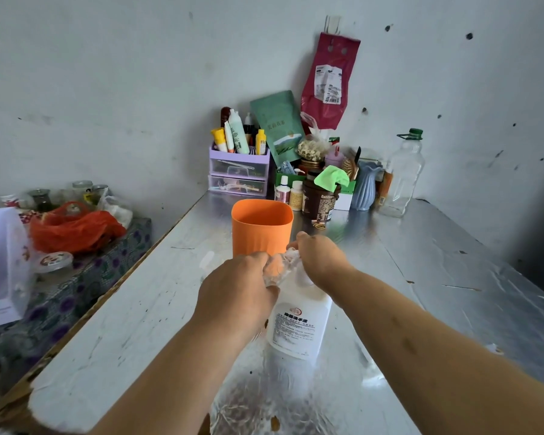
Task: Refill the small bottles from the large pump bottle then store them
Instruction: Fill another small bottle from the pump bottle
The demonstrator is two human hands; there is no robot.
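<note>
Holding a small clear bottle [278,266] tilted against the top of the large pump bottle [299,321], the left hand [239,287] has its grip curled round it, probably so the mouth sits under the spout to catch the liquid. The right hand [322,260] lies over the pump head and hides it; whether that grip clasps the head or only presses down I cannot tell. The pump bottle stands upright on the tabletop [139,309], just before an orange cup [259,229], likely kept near for storing. Counted: one pump bottle, one small bottle in hand, one cup — a pale shape [206,259] left of the cup may be a second small bottle.
</note>
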